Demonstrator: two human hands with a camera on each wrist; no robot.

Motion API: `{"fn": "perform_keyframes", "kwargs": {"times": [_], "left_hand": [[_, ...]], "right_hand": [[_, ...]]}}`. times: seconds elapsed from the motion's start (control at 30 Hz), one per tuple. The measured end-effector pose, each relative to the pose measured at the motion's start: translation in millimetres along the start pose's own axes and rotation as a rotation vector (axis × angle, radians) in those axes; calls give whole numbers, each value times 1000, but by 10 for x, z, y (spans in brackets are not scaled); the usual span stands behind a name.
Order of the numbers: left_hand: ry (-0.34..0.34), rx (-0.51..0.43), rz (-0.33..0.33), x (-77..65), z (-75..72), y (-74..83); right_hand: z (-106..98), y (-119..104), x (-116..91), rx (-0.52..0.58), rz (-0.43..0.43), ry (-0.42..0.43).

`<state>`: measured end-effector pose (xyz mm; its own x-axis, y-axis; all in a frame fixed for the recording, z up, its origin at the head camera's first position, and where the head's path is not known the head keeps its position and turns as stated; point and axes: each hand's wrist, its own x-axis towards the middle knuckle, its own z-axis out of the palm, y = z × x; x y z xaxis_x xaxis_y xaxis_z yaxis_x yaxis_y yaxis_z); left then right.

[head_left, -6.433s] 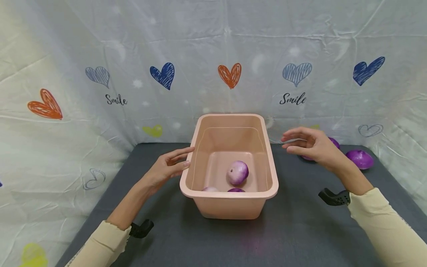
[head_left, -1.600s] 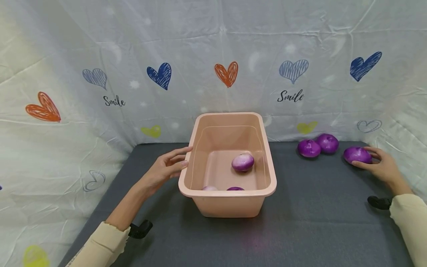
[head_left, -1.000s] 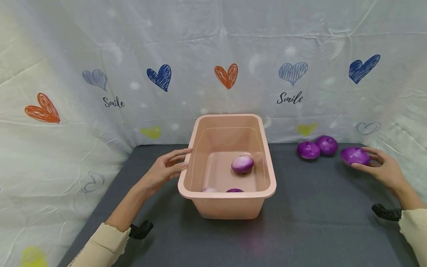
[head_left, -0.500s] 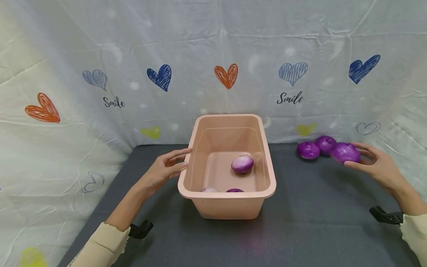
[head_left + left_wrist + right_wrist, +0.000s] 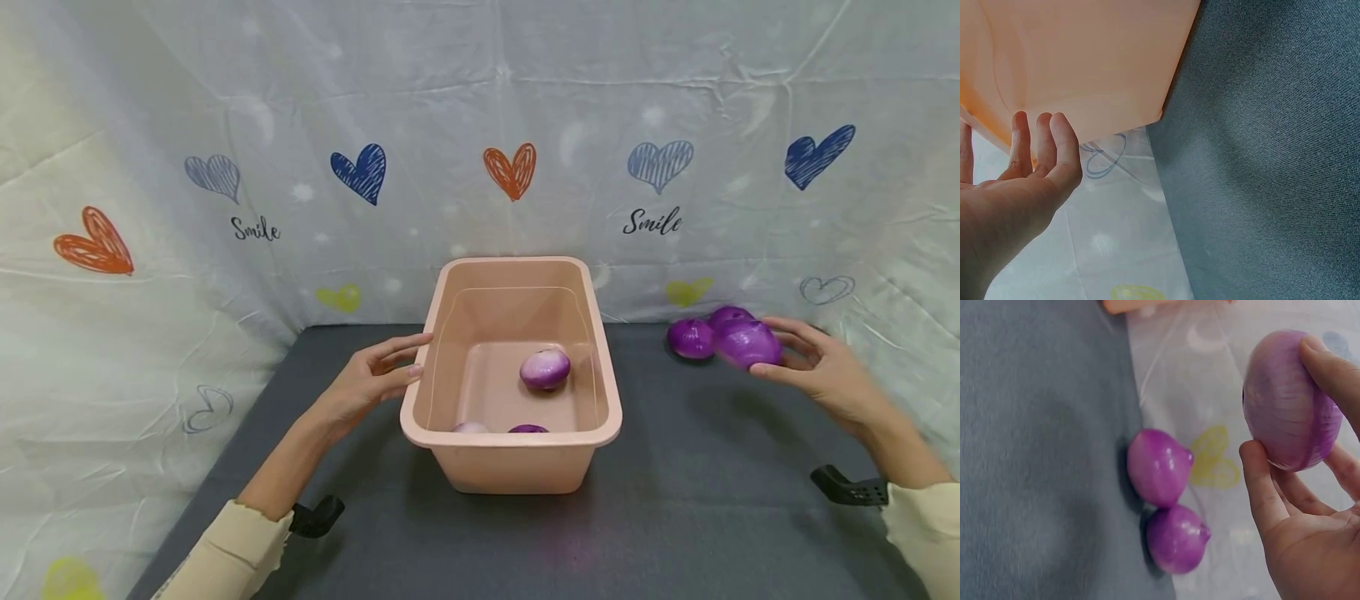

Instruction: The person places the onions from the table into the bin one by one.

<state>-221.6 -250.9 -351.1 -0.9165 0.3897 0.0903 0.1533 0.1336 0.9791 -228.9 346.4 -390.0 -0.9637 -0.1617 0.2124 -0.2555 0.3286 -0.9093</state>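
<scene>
In the head view, my right hand [image 5: 825,367] holds a purple onion [image 5: 747,343] above the table, thumb on one side and fingers on the other. The right wrist view shows this onion [image 5: 1288,400] between thumb and fingertips. Behind it, two more purple onions [image 5: 691,339] sit side by side on the table. My left hand [image 5: 375,375] rests at the left rim of a peach plastic tub [image 5: 517,467], its fingertips touching the side. Inside the tub lie a pale purple onion [image 5: 545,368] and two others, mostly hidden by the front wall.
A dark grey cloth [image 5: 675,517] covers the table. White sheeting [image 5: 450,100] printed with hearts hangs at the back and sides, meeting the table's far edge just behind the onions.
My right hand came away from the tub to the far-right onion, took hold of it, lifted it and carried it leftward. The onion in the tub rolled slightly; my left hand stayed at the rim.
</scene>
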Motion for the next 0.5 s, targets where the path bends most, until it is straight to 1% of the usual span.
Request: {"fn": "perform_keyframes", "kwargs": {"times": [0.33, 0.5], "left_hand": [[0, 6, 3, 5, -8, -8], [1, 2, -1, 8, -3, -9]], "right_hand": [[207, -220, 86, 58, -38, -39], [303, -328, 149, 64, -55, -61]]}}
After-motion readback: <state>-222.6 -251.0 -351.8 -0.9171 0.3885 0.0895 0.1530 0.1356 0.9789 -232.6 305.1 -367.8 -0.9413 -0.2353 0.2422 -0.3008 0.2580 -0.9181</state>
